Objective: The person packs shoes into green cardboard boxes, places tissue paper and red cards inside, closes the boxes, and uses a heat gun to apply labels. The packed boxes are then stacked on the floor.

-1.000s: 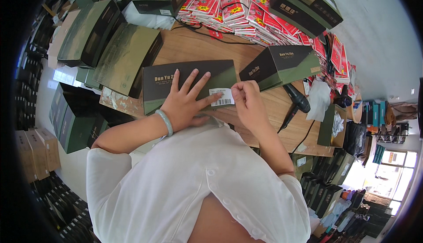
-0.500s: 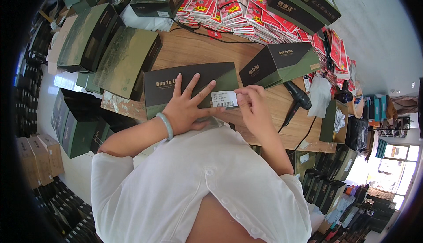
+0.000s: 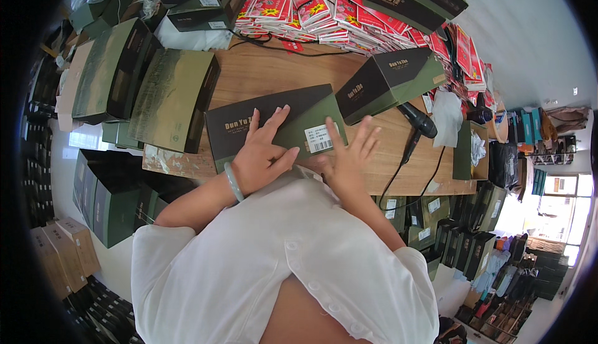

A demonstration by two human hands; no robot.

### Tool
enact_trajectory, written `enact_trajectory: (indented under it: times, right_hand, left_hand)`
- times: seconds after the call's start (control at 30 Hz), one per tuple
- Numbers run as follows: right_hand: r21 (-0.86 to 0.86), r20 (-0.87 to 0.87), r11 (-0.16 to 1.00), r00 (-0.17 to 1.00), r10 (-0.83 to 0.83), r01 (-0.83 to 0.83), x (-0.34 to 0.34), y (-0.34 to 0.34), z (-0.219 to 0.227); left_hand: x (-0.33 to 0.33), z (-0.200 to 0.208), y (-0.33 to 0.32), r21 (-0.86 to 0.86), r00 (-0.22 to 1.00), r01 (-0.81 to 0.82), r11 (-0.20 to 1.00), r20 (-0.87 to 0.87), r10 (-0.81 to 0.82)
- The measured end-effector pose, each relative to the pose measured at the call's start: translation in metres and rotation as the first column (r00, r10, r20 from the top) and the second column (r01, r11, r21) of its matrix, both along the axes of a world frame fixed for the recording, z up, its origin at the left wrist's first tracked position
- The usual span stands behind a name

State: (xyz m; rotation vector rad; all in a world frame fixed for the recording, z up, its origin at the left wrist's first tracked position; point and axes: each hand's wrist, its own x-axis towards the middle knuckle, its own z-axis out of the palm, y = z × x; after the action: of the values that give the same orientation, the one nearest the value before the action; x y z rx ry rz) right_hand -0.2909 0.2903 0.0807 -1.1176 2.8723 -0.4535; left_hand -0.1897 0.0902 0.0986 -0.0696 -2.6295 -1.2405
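A dark green and black shoe box (image 3: 305,110) lies in front of me at the table's near edge, turned slightly. A white barcode label (image 3: 319,139) sits on its green corner. My left hand (image 3: 261,156), with a pale bangle at the wrist, rests on the box's left part, fingers spread. Beside the label, my right hand (image 3: 350,160) is open, fingers spread and slightly blurred; its index finger reaches toward the label's right edge. Neither hand grips anything. A second shoe box (image 3: 386,82) stands tilted just right of the first.
A black hair dryer (image 3: 420,123) with a cord lies on the wooden table (image 3: 274,66) to the right. Red printed packets (image 3: 349,17) are heaped at the back. Stacked green boxes (image 3: 171,98) stand on the left. An opened box (image 3: 462,157) sits at the right edge.
My right hand has let go of the label's edge and opened; the label now lies on the box. My left hand has shifted slightly toward me, and the box has turned a little.
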Motion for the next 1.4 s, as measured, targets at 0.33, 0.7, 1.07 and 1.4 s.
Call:
enact_trajectory:
  times: [0.33,0.7,1.07,1.4]
  right_hand:
    - [0.181,0.088,0.890,0.894,-0.440,0.420,-0.015,0.033,-0.048]
    - [0.011,-0.232,0.996,0.969,-0.080,0.085,-0.034,-0.107,0.004]
    - [-0.078,-0.194,0.974,0.956,-0.222,0.211,-0.052,-0.085,-0.007]
    - [0.025,0.087,0.988,0.984,-0.156,0.154,-0.051,-0.091,0.010]
  left_hand:
    - [-0.003,0.002,-0.005,0.076,1.000,-0.014,0.997,0.012,0.013]
    - [-0.005,-0.012,-0.005,0.234,0.990,-0.100,0.967,-0.077,0.121]
    - [-0.002,-0.007,-0.003,0.251,0.980,-0.126,0.960,-0.119,0.160]
    - [-0.001,-0.016,0.007,0.359,0.898,-0.266,0.895,-0.245,0.366]
